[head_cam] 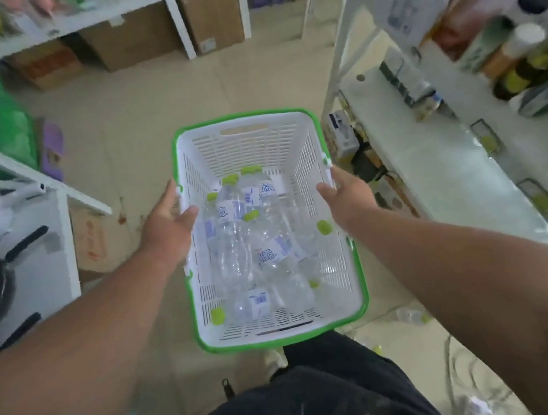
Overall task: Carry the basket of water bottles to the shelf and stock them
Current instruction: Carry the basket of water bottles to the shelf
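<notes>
A white slotted basket [247, 141] with a green rim hangs in front of me above the tiled floor. Several clear water bottles [233, 226] with lime-green caps lie loose on its bottom. My left hand [167, 223] grips the basket's left rim, thumb hooked over the inside. My right hand [347, 198] grips the right rim the same way. Both forearms stretch forward from the lower corners of the frame.
A white shelf unit [432, 160] with jars, boxes and bottles runs along the right. Another white rack [20, 176] with green packs and pans stands at the left. Cardboard boxes [127, 39] sit under the far shelves. A bottle [412, 316] and cables lie on the floor at lower right.
</notes>
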